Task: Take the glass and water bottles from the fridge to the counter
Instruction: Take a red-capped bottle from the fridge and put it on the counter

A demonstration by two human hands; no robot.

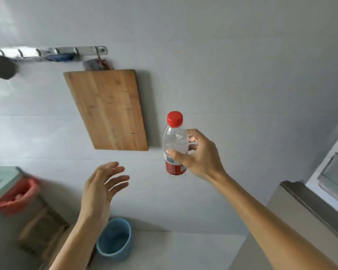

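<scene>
A clear plastic water bottle (175,141) with a red cap and a red label is held upright in the air in front of the grey wall. My right hand (200,154) is wrapped around its middle from the right. Left of and below the bottle, my left hand (102,187) is empty, its fingers spread and pointing up toward the wall. The fridge (308,207) stands at the right edge, with its open door (336,172) above it. No glass is in view.
A wooden cutting board (107,110) hangs on the wall from a metal hook rail (66,52). A blue bucket (114,239) stands on the floor below my left arm. At the left are a wooden stool (41,236), a red plastic bag (18,197) and a pale green edge (2,182).
</scene>
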